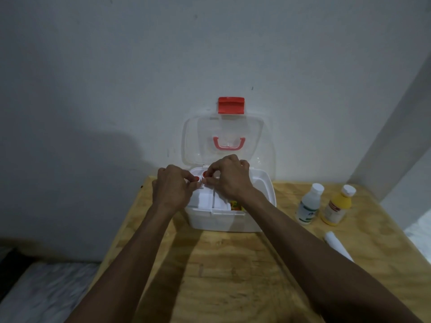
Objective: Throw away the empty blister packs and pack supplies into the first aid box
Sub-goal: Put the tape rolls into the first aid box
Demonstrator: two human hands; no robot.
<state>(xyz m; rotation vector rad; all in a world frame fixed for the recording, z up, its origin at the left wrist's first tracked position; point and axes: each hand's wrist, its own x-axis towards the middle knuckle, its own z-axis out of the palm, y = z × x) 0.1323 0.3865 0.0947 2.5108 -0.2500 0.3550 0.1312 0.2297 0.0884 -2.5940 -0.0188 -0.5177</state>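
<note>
A white first aid box (263, 201) stands open on the wooden table (233, 264), its clear lid (256, 136) with a pink handle and red latch leaning back against the wall. Both my hands hover over the box's white inner tray (205, 201). My left hand (173, 186) and my right hand (229, 178) pinch a small white item with red round parts (201, 179) between their fingertips, over the tray's back left part. A colourful packet (235, 205) shows inside the box under my right wrist.
To the right of the box stand a white bottle (309, 203) and a yellow bottle (338, 205), both with white caps. A white roll (338, 244) lies near the table's right edge. The wall is directly behind the box.
</note>
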